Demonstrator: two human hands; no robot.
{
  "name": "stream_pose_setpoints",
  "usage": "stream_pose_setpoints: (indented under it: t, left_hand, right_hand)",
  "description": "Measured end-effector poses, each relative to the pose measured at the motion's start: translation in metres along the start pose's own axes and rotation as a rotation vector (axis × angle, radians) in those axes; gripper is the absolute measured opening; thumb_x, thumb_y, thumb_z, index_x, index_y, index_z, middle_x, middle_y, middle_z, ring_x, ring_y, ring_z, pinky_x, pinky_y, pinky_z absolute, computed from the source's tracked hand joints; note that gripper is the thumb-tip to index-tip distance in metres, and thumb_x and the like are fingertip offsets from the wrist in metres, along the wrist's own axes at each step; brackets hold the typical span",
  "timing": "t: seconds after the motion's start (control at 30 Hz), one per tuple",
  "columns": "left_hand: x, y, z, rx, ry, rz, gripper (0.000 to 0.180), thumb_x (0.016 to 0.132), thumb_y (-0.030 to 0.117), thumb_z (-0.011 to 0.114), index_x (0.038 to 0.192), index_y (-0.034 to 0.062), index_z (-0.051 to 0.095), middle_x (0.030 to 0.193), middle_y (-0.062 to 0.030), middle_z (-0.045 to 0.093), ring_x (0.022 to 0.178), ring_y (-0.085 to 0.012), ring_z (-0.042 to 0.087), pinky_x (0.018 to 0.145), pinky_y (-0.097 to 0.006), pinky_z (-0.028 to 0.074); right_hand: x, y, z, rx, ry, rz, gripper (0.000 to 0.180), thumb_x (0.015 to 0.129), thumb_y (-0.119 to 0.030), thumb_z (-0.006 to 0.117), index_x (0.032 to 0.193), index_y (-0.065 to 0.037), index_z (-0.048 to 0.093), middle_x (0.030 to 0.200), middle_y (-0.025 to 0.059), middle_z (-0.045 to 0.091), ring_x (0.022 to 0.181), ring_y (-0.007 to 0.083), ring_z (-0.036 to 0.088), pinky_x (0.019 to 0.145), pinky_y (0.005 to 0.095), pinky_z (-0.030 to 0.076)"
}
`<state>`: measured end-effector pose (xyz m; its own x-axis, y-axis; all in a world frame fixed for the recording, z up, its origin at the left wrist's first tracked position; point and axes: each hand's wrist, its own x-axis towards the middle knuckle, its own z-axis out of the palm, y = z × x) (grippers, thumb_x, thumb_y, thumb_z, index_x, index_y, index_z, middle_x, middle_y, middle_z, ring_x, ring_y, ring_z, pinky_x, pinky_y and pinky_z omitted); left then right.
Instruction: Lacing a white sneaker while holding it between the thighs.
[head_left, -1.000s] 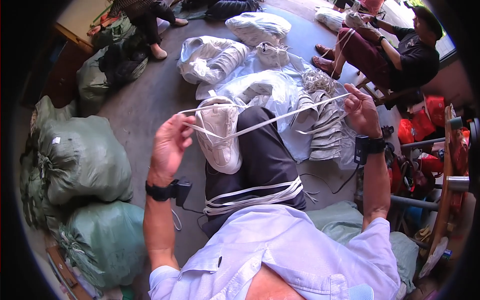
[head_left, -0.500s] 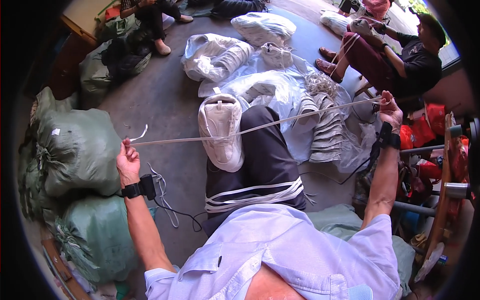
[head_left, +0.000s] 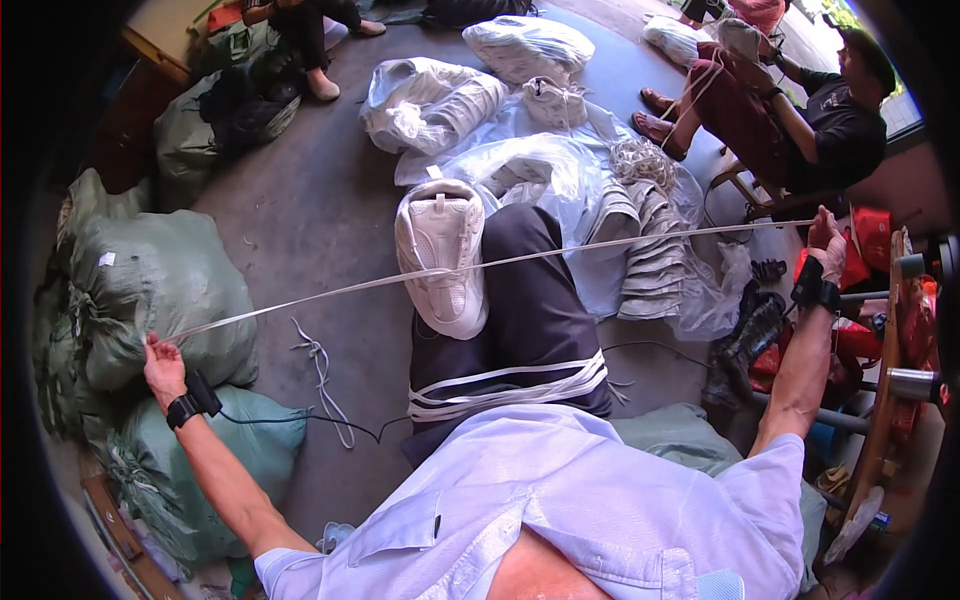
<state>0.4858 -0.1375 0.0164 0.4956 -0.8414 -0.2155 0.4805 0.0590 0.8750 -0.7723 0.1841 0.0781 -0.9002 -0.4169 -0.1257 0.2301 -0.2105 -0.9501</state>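
A white sneaker (head_left: 442,250) lies on my left knee, toe toward me. A long white shoelace (head_left: 520,260) runs taut through it, stretched from far left to far right. My left hand (head_left: 163,365), arm flung wide, pinches the lace's left end in front of the green sacks. Out at arm's length, my right hand (head_left: 826,247) grips the right end near the red clutter. Both wrists wear black bands. Several more white laces (head_left: 505,383) lie draped across my dark trousers.
Green sacks (head_left: 150,290) are piled at left. A loose lace (head_left: 322,372) lies on the concrete floor. Clear plastic bags of white shoes (head_left: 560,175) and a stack of soles (head_left: 650,255) are ahead. A seated person (head_left: 800,110) works at upper right; another sits upper left (head_left: 300,30).
Both my arms have spread wide apart, pulling the lace from slack loops near the shoe into one long taut line through it.
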Motion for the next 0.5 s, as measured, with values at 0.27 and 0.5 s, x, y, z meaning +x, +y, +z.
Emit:
stream_pose_setpoints:
  t: [0.27, 0.5]
  left_hand:
    - [0.021, 0.084, -0.085, -0.329, 0.019, -0.164, 0.031, 0.103, 0.028, 0.046, 0.109, 0.0052, 0.067, 0.092, -0.0046, 0.069, 0.075, -0.0188, 0.058, 0.074, -0.035, 0.050]
    - [0.011, 0.091, -0.112, -0.343, 0.031, -0.178, 0.025, 0.102, 0.022, 0.049, 0.100, 0.0028, 0.065, 0.074, -0.0035, 0.058, 0.061, -0.0162, 0.049, 0.062, -0.030, 0.044]
  right_hand:
    - [-0.045, 0.034, 0.043, -0.189, 0.228, -0.270, 0.020, 0.097, -0.024, 0.063, 0.099, -0.005, 0.070, 0.076, 0.0029, 0.062, 0.054, 0.0067, 0.048, 0.050, 0.0225, 0.042]
    - [-0.166, 0.087, 0.181, -0.436, -0.179, -0.398, 0.018, 0.098, -0.020, 0.062, 0.101, -0.004, 0.070, 0.073, 0.0002, 0.067, 0.048, 0.0003, 0.040, 0.043, 0.0186, 0.031]
